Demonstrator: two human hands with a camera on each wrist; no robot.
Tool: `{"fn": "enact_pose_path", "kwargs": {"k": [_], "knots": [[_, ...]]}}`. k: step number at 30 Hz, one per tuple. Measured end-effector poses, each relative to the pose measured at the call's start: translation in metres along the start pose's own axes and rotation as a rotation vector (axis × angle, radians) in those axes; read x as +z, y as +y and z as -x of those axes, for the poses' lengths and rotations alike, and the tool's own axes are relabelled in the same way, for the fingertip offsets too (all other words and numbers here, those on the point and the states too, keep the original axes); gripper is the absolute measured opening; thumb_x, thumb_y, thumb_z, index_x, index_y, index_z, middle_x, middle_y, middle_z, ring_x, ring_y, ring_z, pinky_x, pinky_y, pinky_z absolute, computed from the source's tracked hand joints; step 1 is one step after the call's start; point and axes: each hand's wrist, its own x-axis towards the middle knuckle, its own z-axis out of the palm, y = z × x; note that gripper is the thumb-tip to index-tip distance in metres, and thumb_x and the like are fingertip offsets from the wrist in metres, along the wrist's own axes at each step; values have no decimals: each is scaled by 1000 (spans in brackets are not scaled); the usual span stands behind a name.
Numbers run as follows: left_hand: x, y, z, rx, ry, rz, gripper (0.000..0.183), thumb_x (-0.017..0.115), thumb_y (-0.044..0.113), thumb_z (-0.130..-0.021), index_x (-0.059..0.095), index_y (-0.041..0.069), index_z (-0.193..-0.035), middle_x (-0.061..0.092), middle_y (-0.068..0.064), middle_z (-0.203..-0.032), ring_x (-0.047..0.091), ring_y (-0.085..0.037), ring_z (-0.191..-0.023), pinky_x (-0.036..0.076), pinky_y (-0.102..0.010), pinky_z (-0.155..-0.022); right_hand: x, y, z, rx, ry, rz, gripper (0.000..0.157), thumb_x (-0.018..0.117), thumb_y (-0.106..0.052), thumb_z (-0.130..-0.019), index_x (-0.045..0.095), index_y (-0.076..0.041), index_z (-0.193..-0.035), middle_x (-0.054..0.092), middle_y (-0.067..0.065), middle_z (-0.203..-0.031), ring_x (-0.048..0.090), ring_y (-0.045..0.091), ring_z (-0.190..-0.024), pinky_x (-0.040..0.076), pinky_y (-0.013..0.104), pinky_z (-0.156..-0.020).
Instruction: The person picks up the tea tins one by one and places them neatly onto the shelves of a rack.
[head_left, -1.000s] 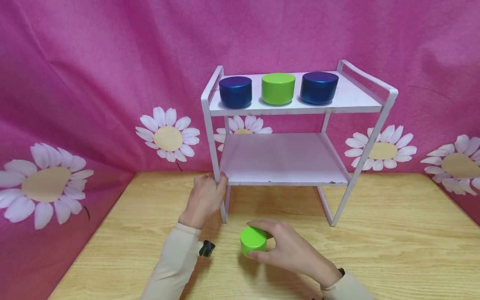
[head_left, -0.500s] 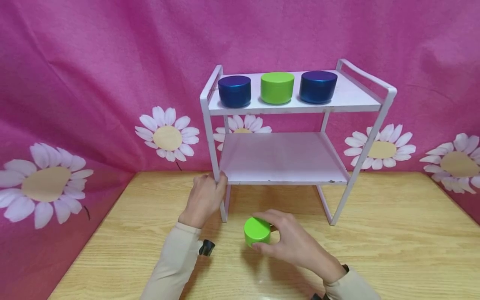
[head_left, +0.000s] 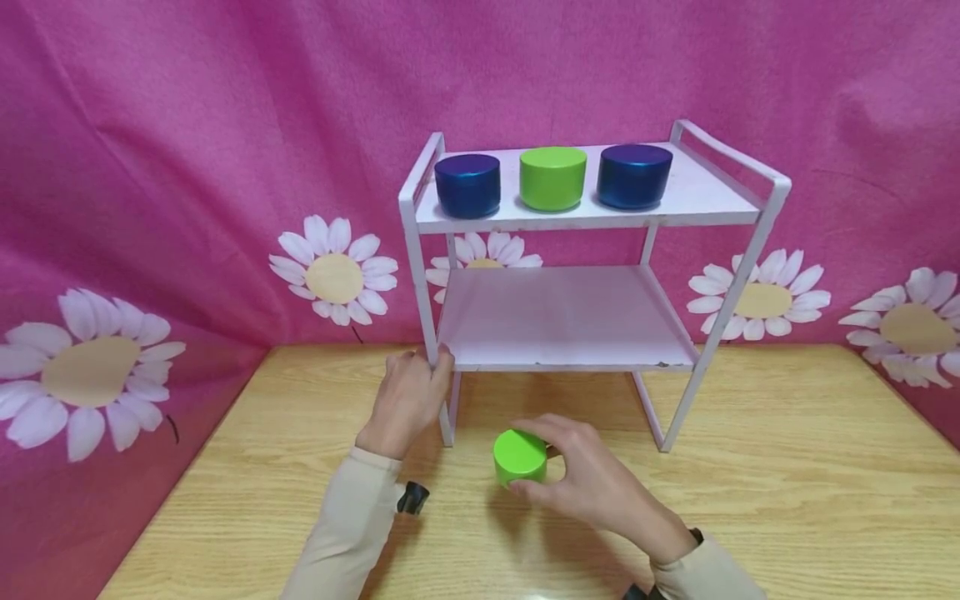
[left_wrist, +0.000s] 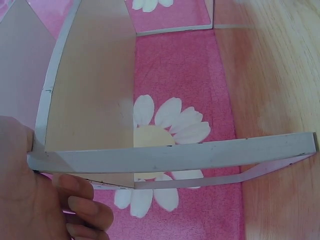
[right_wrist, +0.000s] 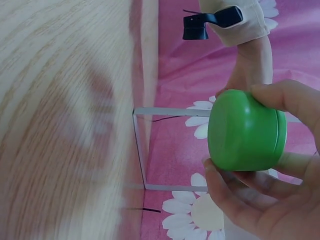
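Observation:
My right hand (head_left: 588,475) holds a small round green tin (head_left: 519,457) between thumb and fingers, a little above the wooden table and in front of the rack. In the right wrist view the tin (right_wrist: 245,132) lies within the curled fingers, with a lid seam near one end. My left hand (head_left: 408,398) grips the front left leg of a two-tier white shelf rack (head_left: 562,321), level with the lower shelf. The left wrist view has that hand's curled fingers (left_wrist: 90,207) below the rack's corner (left_wrist: 45,160).
On the top shelf stand a dark blue tin (head_left: 468,187), a green tin (head_left: 552,179) and another dark blue tin (head_left: 634,177) in a row. Behind the rack hangs a pink cloth (head_left: 337,100) with daisies. The wooden table (head_left: 810,467) stretches to both sides.
My right hand has carried the green tin slightly right and away from me, towards the rack. The left hand keeps its grip on the rack leg.

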Motion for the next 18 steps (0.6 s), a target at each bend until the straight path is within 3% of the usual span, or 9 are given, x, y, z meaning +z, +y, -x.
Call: {"fn": "enact_pose_path", "kwargs": {"k": [18], "knots": [[0, 0, 1, -1, 1, -3, 52, 28, 42, -100, 52, 7, -71, 51, -10, -69, 48, -30, -85, 41, -34, -66, -16, 3, 0, 5, 94, 65, 55, 82, -13, -72, 62, 1, -121, 65, 3, -106, 61, 10, -87, 54, 29, -74]]}}
